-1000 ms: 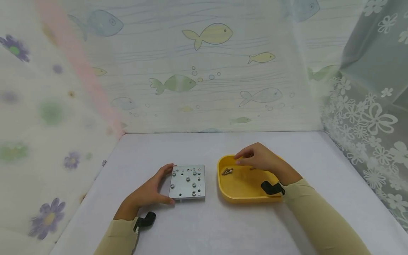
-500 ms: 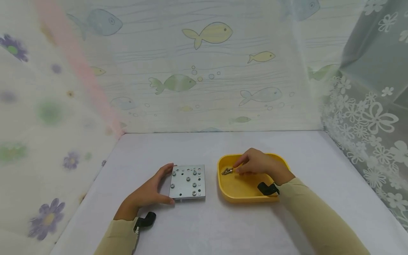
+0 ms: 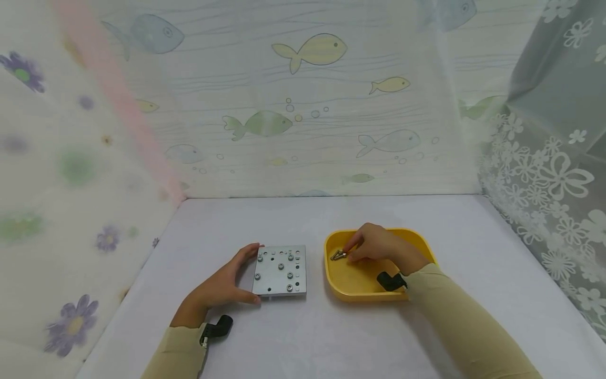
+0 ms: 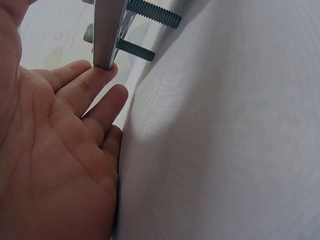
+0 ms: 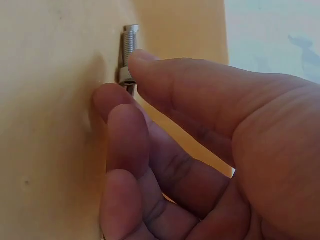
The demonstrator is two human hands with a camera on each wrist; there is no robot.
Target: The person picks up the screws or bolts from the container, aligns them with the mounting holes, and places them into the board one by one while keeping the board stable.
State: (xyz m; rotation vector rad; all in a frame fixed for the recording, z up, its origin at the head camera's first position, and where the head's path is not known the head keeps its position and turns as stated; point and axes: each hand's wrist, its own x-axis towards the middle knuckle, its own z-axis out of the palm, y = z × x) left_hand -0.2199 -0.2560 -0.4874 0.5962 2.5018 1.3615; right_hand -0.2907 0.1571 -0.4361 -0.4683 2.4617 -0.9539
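A square silver metal plate (image 3: 272, 279) with holes and several socket-head screws lies left of centre in the head view. My left hand (image 3: 220, 287) grips its left side, thumb at the near corner and fingers at the far one. Threaded screw shanks (image 4: 137, 50) stick out of the plate's underside in the left wrist view. My right hand (image 3: 379, 245) reaches down into a yellow tray (image 3: 352, 296). Its thumb and index finger pinch at a small silver screw (image 5: 129, 47), and the other fingers are curled. Loose screws (image 3: 337, 256) lie by those fingertips.
A white cloth covers the table (image 3: 303, 337). Printed curtains stand at the back and both sides, one with fish (image 3: 322, 50). The tray's raised rim surrounds the screws. A black wrist camera (image 3: 392, 281) overlaps the tray's near right part.
My right hand has come down and to the left inside the tray, its fingertips now at the screws. The left hand and the plate stay put.
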